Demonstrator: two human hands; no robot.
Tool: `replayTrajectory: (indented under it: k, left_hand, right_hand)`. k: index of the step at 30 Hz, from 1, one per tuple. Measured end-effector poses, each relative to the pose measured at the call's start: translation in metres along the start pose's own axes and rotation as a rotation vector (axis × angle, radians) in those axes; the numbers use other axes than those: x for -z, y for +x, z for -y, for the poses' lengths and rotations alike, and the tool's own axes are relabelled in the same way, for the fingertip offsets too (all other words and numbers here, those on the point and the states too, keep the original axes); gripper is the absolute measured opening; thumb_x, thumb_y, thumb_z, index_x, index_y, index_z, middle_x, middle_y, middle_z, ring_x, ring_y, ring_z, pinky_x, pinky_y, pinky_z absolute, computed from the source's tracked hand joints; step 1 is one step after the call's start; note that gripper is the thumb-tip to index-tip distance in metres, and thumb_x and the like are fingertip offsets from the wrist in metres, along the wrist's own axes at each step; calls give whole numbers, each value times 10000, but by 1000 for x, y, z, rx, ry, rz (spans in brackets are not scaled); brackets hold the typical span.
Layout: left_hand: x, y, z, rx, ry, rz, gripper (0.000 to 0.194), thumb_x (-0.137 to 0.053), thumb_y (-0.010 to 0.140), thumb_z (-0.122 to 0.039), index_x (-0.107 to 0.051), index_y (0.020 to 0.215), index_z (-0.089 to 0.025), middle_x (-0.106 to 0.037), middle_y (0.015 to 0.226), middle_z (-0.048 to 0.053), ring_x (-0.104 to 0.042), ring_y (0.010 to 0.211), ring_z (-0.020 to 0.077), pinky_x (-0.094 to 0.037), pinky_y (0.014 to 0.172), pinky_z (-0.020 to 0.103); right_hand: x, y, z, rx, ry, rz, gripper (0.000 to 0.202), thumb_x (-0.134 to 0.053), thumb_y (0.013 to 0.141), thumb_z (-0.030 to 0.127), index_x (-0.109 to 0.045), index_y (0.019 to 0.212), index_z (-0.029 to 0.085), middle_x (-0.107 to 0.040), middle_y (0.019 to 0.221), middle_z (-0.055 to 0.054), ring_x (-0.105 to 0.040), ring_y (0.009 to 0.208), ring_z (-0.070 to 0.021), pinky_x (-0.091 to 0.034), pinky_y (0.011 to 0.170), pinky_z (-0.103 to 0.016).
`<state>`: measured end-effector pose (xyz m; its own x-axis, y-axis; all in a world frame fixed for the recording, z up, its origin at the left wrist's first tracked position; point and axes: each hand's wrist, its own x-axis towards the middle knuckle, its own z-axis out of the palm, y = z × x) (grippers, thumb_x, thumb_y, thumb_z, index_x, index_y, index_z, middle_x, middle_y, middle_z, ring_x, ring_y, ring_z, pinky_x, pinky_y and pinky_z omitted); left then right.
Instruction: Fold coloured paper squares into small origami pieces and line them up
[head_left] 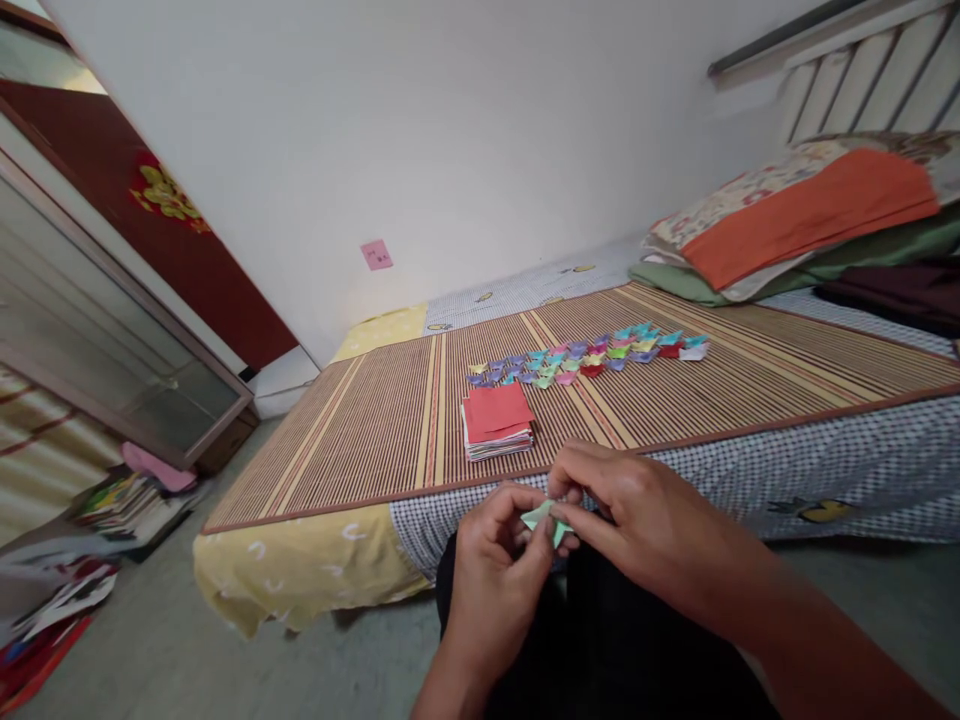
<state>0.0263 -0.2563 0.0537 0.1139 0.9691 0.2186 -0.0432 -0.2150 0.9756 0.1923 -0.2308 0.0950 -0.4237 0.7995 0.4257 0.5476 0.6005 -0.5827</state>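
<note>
A small folded piece of light green paper (546, 521) is held between both hands, over the dark-clothed lap. My left hand (499, 565) pinches it from the left, thumb on top. From the right, my right hand (619, 505) grips its upper edge with thumb and fingers. Beyond the hands, a stack of square paper (498, 425) with red sheets on top lies near the front edge of the striped mat (382, 430). Behind the stack, several small folded paper pieces (577, 358) in many colours stand in slanting rows.
The mat covers a bed with a yellow and checked sheet (315, 570). Folded bedding (810, 220) is piled at the back right. A pink note (376, 254) is on the white wall. Books (124, 510) and bags lie at the left, near a glass-panelled door.
</note>
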Motion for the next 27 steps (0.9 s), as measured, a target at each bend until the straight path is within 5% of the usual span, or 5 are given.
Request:
replayTrajectory:
  k: [5,9,17,27]
  left_hand:
    - [-3,1,-3,70,-79,-38,152,-716,908,-318,-645,928,-185,-705,742,15,-655,639,144,-524,647,250]
    - [-2,1,-9,-89,210,-67,97,-622,961,-255,-695,997,-203,-736,954,64,-681,843,196,-518,753,285]
    - [2,2,-14,-304,502,-114,175,-570,992,-182,-677,857,-213,-718,1001,46,-672,943,191,-485,843,292]
    - [2,2,-2,-347,449,-153,162,-517,1029,-192,-628,918,-226,-712,1062,52,-670,1018,208,-481,890,323]
  right_hand:
    - [1,2,1,30,-42,-1,217,-666,835,43,-578,721,206,-630,730,12,-579,611,-142,-389,554,-265]
    - [-2,3,4,17,-87,-22,215,-642,798,18,-566,722,205,-619,699,17,-555,573,-138,-359,540,-263]
    - [-7,4,6,-27,-32,14,209,-611,819,34,-549,712,202,-634,711,2,-571,609,-154,-388,571,-274]
    - [1,4,-4,-109,101,76,185,-601,782,44,-552,702,204,-609,678,33,-525,593,-123,-375,556,-247]
